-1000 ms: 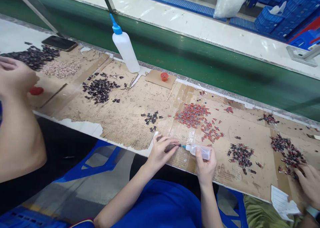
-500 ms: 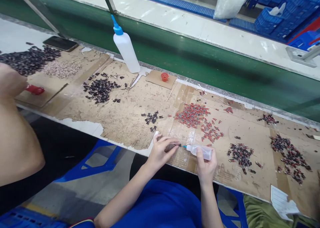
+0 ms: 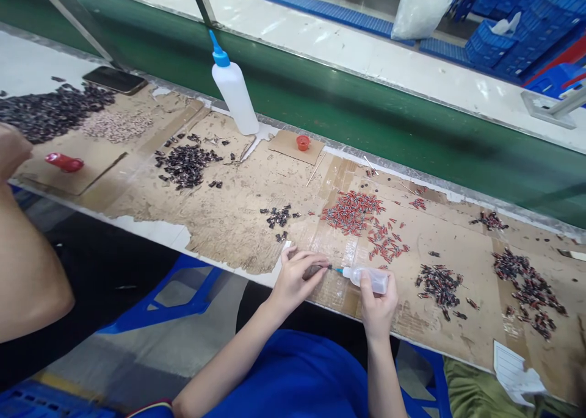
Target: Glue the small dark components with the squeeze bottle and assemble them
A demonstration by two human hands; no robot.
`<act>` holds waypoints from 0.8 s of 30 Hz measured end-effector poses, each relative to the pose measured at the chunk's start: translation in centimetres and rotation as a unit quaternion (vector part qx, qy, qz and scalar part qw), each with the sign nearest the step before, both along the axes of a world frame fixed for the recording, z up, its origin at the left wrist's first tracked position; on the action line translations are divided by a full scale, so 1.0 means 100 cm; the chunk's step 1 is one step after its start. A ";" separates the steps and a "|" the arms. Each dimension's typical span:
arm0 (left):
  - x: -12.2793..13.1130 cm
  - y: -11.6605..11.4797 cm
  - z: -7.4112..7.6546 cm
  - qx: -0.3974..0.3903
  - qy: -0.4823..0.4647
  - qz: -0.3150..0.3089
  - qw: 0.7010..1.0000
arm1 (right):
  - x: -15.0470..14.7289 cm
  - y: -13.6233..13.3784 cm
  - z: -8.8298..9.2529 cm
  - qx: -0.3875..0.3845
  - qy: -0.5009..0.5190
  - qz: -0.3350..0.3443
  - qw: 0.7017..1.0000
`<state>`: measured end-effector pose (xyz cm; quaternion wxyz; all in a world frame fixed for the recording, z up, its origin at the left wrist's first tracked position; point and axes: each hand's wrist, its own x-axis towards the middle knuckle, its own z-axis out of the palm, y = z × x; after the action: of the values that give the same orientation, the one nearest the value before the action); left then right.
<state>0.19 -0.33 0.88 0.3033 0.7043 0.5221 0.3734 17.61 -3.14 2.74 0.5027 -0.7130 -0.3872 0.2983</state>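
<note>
My left hand (image 3: 295, 274) pinches a small dark part at the near edge of the cardboard-covered bench (image 3: 238, 210). My right hand (image 3: 376, 302) is wrapped around a small clear squeeze bottle (image 3: 368, 277) lying sideways. Its blue needle tip (image 3: 337, 270) points left and meets the part in my left fingers. A pile of small red parts (image 3: 352, 209) lies just beyond my hands. A heap of dark parts (image 3: 440, 284) sits to the right of the bottle.
A tall white squeeze bottle with a blue nozzle (image 3: 234, 88) stands at the back by a red cap (image 3: 301, 141). More dark part piles (image 3: 185, 163) lie left and far right (image 3: 526, 281). A co-worker's arm (image 3: 25, 253) is at left, near a phone (image 3: 115, 79).
My hands stay in place with the part and bottle. The co-worker's hand at the far right has left the view. The arm at left has dropped lower, uncovering a red item.
</note>
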 end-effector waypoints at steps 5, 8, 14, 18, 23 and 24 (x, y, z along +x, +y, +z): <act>0.000 0.001 -0.001 0.015 0.018 0.006 1.000 | 0.005 -0.004 -0.008 0.060 0.070 -0.059 0.994; 0.001 0.001 -0.003 0.041 0.037 0.020 0.998 | 0.002 -0.001 -0.006 0.102 0.080 -0.021 0.991; 0.002 0.001 -0.008 0.047 0.043 0.017 0.998 | -0.016 0.018 -0.003 0.083 0.029 0.081 0.993; -0.009 -0.002 -0.006 0.038 -0.005 0.010 0.999 | -0.023 0.023 -0.009 0.041 0.075 0.109 0.990; -0.023 -0.008 0.009 0.008 -0.087 0.029 0.996 | 0.001 0.019 -0.004 0.020 -0.034 0.151 0.988; -0.025 -0.009 0.013 0.001 -0.104 0.033 0.994 | 0.009 0.020 0.000 0.029 -0.080 0.153 0.985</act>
<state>-2.26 -1.27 2.14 0.3428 0.6443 0.5100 0.4553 18.54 -1.15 2.77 0.4392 -0.6519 -0.5392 0.3022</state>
